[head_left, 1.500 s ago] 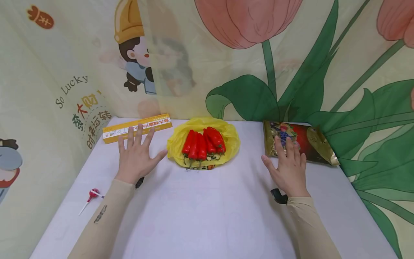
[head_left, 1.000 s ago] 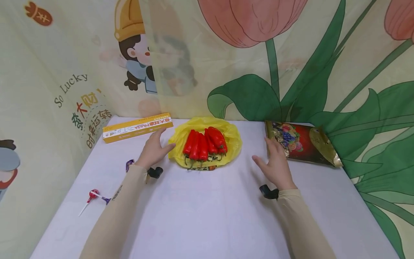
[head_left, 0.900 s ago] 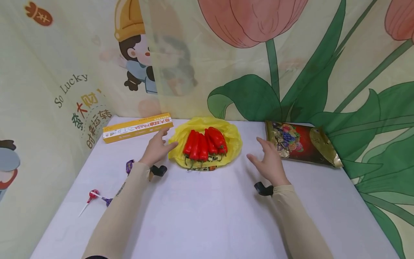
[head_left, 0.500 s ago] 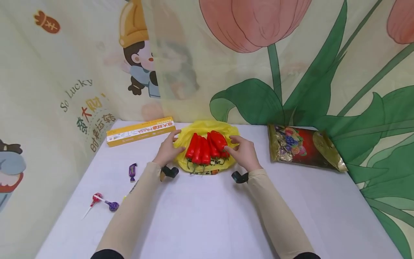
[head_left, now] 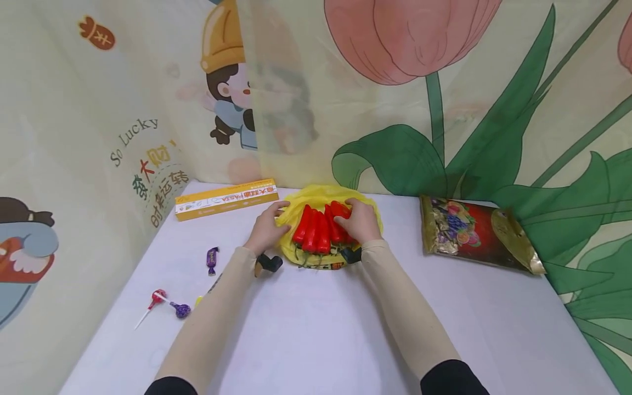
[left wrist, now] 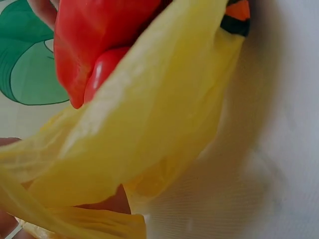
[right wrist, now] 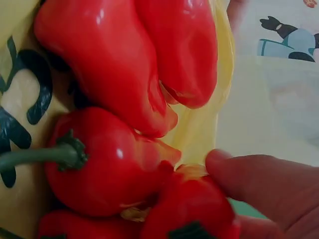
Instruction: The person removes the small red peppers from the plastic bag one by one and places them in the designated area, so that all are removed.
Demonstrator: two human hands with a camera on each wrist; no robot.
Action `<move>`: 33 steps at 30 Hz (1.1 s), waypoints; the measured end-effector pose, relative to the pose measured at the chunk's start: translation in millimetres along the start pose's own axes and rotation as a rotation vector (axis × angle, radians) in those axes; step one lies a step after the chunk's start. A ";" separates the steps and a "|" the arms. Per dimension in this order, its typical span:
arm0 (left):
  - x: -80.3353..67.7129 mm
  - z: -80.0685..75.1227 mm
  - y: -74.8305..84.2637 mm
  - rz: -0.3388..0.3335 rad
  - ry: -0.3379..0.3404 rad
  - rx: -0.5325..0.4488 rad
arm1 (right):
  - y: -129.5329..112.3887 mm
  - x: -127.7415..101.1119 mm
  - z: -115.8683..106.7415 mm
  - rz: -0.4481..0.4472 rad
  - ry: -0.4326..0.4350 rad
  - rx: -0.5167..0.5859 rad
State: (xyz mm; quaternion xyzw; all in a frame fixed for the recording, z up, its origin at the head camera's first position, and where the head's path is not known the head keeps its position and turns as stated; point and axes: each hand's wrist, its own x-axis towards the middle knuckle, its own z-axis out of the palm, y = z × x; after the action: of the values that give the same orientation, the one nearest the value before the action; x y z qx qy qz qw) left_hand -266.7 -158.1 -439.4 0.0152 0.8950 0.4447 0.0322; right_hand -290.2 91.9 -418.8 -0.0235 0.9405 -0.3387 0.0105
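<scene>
Several glossy red peppers (head_left: pixel 315 229) lie side by side on a crumpled yellow plastic bag (head_left: pixel 321 193) at the back middle of the table. My left hand (head_left: pixel 264 229) holds the bag's left edge between thumb and fingers; in the left wrist view the yellow film (left wrist: pixel 144 109) folds over part of the fingers. At the right side of the pile, my right hand (head_left: pixel 362 220) pinches a pepper (head_left: pixel 339 210). In the right wrist view the thumb (right wrist: pixel 259 177) presses the end of that pepper (right wrist: pixel 192 206), and the other fingers are mostly hidden.
An orange-and-white pasta box (head_left: pixel 227 199) lies at the back left, a gold-and-red foil packet (head_left: pixel 481 235) at the back right. A purple wrapped candy (head_left: pixel 212 260) and two lollipops (head_left: pixel 182 311) are on the left, beside the left sleeve. A printed curtain (head_left: pixel 296 82) stands behind the table (head_left: pixel 316 329).
Both hands have come inward from open, spread positions to the bag. My left hand has taken its left edge; my right hand has reached in and taken hold of a pepper.
</scene>
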 end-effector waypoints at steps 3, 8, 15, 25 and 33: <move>-2.1 3.4 1.1 0.005 -0.013 0.012 | 4.6 -7.5 -3.8 0.016 0.000 -0.012; -7.4 -0.2 -2.5 0.013 -0.020 0.024 | 6.6 -27.0 -11.0 0.024 0.000 0.010; -19.1 -20.3 -14.8 0.003 -0.041 0.051 | 13.0 -60.3 -31.9 0.026 -0.009 0.071; -28.4 -29.6 -18.0 0.000 -0.126 0.114 | 81.4 -112.1 -81.2 0.142 0.060 0.004; -36.8 -21.3 -13.1 0.018 -0.222 0.114 | 136.8 -161.3 -102.1 0.297 0.085 -0.086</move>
State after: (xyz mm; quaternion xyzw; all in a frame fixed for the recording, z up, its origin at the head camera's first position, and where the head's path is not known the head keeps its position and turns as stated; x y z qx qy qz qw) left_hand -231.5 -185.0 -435.4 0.0740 0.9096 0.3889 0.1259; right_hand -137.9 270.5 -426.8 0.1296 0.9469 -0.2936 0.0197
